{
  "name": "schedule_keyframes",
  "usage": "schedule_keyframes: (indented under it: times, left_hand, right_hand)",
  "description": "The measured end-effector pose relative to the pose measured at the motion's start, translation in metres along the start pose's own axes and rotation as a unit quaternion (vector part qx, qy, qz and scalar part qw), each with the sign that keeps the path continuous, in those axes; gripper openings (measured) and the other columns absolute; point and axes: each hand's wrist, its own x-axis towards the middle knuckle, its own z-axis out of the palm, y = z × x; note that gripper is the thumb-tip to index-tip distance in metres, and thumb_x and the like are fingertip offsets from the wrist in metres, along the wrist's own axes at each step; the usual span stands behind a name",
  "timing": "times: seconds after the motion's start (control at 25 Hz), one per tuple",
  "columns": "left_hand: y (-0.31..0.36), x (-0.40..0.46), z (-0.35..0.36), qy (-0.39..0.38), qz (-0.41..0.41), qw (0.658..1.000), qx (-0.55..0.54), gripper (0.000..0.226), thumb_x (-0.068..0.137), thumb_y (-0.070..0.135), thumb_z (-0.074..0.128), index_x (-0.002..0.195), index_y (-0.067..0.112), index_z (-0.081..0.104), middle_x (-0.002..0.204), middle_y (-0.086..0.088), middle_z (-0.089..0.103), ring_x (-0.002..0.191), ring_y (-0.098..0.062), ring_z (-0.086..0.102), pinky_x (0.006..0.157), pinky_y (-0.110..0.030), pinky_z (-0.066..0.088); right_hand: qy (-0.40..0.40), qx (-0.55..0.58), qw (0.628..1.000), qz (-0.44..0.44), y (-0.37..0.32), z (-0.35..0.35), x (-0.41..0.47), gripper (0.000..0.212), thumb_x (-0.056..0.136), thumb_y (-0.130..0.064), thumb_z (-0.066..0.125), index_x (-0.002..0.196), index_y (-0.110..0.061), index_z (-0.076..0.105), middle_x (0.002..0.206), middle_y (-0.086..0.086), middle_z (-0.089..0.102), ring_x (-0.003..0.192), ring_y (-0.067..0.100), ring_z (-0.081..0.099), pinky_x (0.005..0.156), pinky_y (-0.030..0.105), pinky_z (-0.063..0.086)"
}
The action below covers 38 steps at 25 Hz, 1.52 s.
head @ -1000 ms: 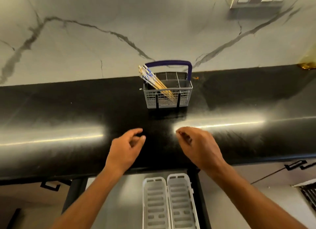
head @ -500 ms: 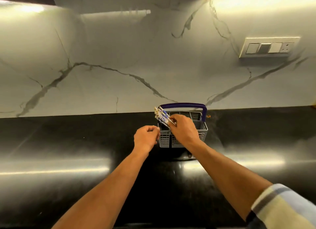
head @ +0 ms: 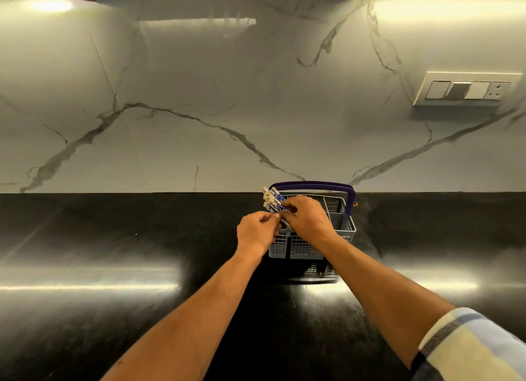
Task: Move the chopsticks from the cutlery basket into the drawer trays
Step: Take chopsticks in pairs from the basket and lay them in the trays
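A grey cutlery basket (head: 345,230) with a dark blue handle (head: 311,185) stands at the back of the black counter, close to the wall. Several chopsticks (head: 272,200) with blue and white patterned tops lean out of its left side. My right hand (head: 306,217) is over the basket with its fingers closed on the chopsticks just below their tops. My left hand (head: 256,232) is at the basket's left front corner, fingers pinched at the same bundle. The lower parts of the chopsticks are hidden behind my hands. The drawer trays are out of view.
The glossy black counter (head: 113,267) stretches left and right, with bright light reflections on it. Behind stands a white marble wall (head: 199,110). A switch plate (head: 466,89) sits on the wall at the upper right.
The view has tilted up from the drawer to the wall. Both hands rose from the counter's front edge to the basket and closed on the chopsticks; the left hand moved in closer.
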Motion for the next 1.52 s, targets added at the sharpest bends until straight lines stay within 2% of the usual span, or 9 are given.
schedule_keyframes:
  times: [0.28, 0.36, 0.48, 0.6, 0.76, 0.84, 1.04, 1.2, 1.52]
  left_hand:
    - [0.007, -0.001, -0.008, 0.004, 0.012, 1.0, -0.026, 0.013, 0.094, 0.023, 0.065, 0.093, 0.015, 0.075, 0.085, -0.007, 0.077, 0.083, -0.02, 0.075, 0.082, -0.04, 0.062]
    - [0.016, -0.004, -0.012, 0.004, 0.023, 0.999, -0.048, 0.015, 0.093, 0.022, 0.066, 0.097, 0.011, 0.076, 0.086, -0.011, 0.077, 0.085, -0.024, 0.075, 0.081, -0.04, 0.062]
    - [0.041, -0.01, -0.022, 0.011, 0.079, 0.994, -0.075, 0.008, 0.092, 0.024, 0.068, 0.088, 0.024, 0.074, 0.088, -0.013, 0.077, 0.085, -0.026, 0.075, 0.083, -0.045, 0.062]
    - [0.075, -0.013, -0.034, 0.009, 0.176, 0.981, -0.079, 0.025, 0.092, 0.029, 0.067, 0.115, 0.019, 0.071, 0.1, -0.005, 0.077, 0.093, -0.019, 0.074, 0.09, -0.045, 0.059]
    - [0.126, -0.024, -0.042, -0.034, 0.277, 0.959, -0.055, 0.043, 0.091, 0.039, 0.066, 0.133, 0.033, 0.059, 0.122, -0.003, 0.072, 0.118, -0.012, 0.065, 0.106, -0.041, 0.05]
    - [0.149, -0.034, -0.043, -0.059, 0.303, 0.95, -0.042, 0.047, 0.091, 0.036, 0.067, 0.137, 0.034, 0.056, 0.124, -0.004, 0.071, 0.122, -0.012, 0.062, 0.108, -0.033, 0.045]
    - [0.173, -0.052, -0.045, -0.1, 0.327, 0.939, -0.029, 0.039, 0.089, 0.028, 0.07, 0.127, 0.034, 0.065, 0.12, -0.001, 0.073, 0.114, -0.006, 0.066, 0.104, -0.028, 0.05]
    - [0.175, -0.067, -0.047, -0.129, 0.324, 0.937, -0.021, 0.038, 0.089, 0.025, 0.07, 0.127, 0.03, 0.066, 0.118, 0.0, 0.074, 0.108, 0.001, 0.066, 0.091, -0.008, 0.048]
    - [0.171, -0.086, -0.045, -0.136, 0.328, 0.935, -0.027, 0.029, 0.09, 0.021, 0.069, 0.119, 0.024, 0.072, 0.109, 0.006, 0.075, 0.093, 0.011, 0.068, 0.08, -0.005, 0.051]
  right_hand:
    - [-0.007, 0.035, 0.999, 0.008, -0.006, -0.021, 0.004, 0.021, 0.088, -0.03, 0.074, 0.102, -0.015, 0.078, 0.09, 0.003, 0.077, 0.075, 0.014, 0.065, 0.067, 0.024, 0.05]
    - [0.002, 0.059, 0.998, 0.014, -0.013, -0.037, 0.006, 0.025, 0.086, -0.031, 0.076, 0.104, -0.014, 0.078, 0.093, 0.002, 0.077, 0.079, 0.015, 0.068, 0.075, 0.028, 0.056]
    - [0.006, 0.125, 0.992, 0.015, -0.028, -0.071, 0.012, 0.024, 0.084, -0.029, 0.077, 0.102, -0.013, 0.078, 0.089, 0.003, 0.077, 0.075, 0.019, 0.068, 0.077, 0.035, 0.059]
    - [0.034, 0.176, 0.984, -0.014, -0.043, -0.113, 0.015, 0.021, 0.079, -0.03, 0.081, 0.095, -0.016, 0.079, 0.084, 0.005, 0.077, 0.08, 0.029, 0.072, 0.081, 0.042, 0.061]
    - [0.017, 0.261, 0.964, -0.049, -0.064, -0.156, 0.0, 0.014, 0.082, -0.015, 0.077, 0.094, -0.006, 0.078, 0.089, 0.012, 0.076, 0.081, 0.02, 0.072, 0.078, 0.027, 0.062]
    - [-0.006, 0.29, 0.955, -0.06, -0.072, -0.168, -0.012, 0.008, 0.085, -0.005, 0.073, 0.091, -0.006, 0.077, 0.09, 0.013, 0.076, 0.082, 0.021, 0.072, 0.078, 0.028, 0.063]
    - [-0.02, 0.343, 0.938, -0.044, -0.077, -0.18, -0.034, 0.01, 0.085, -0.006, 0.073, 0.094, -0.002, 0.076, 0.089, 0.013, 0.076, 0.078, 0.018, 0.073, 0.074, 0.026, 0.063]
    - [-0.027, 0.35, 0.936, -0.04, -0.079, -0.187, -0.051, 0.01, 0.086, -0.007, 0.072, 0.094, -0.005, 0.076, 0.089, 0.014, 0.076, 0.076, 0.018, 0.072, 0.069, 0.022, 0.061]
    - [-0.042, 0.306, 0.949, -0.059, -0.08, -0.197, -0.073, 0.013, 0.085, -0.006, 0.072, 0.097, -0.004, 0.076, 0.085, 0.008, 0.076, 0.073, 0.014, 0.074, 0.069, 0.02, 0.06]
